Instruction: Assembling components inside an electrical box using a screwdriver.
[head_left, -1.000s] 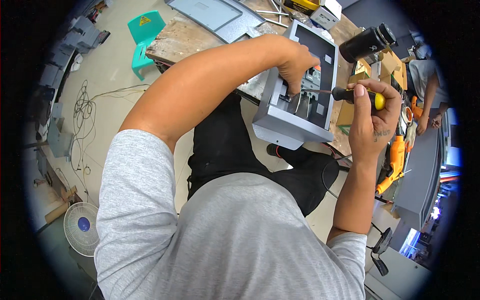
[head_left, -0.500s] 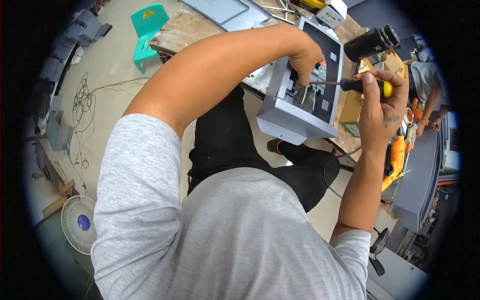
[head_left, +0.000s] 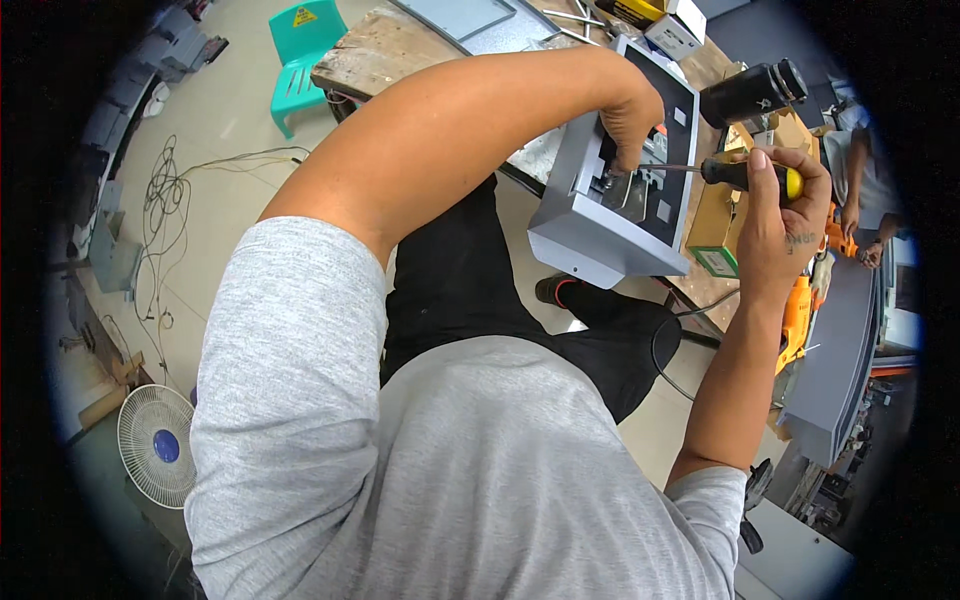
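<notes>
Workshop clutter rings your wooden bench (head_left: 375, 50), where the grey sheet-metal enclosure box (head_left: 590, 225) stands tilted at its edge: stiff, probably sharp-rimmed, best gripped by its walls. Your left hand (head_left: 630, 120) pinches a part inside it; your right hand (head_left: 775, 215) wraps the yellow-and-black-handled screwdriver (head_left: 735, 175).

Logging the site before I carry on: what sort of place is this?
Most likely a small workshop. A worn wooden workbench carries a grey metal enclosure, the right hand works a screwdriver into it, and an orange power drill lies nearby.
</notes>
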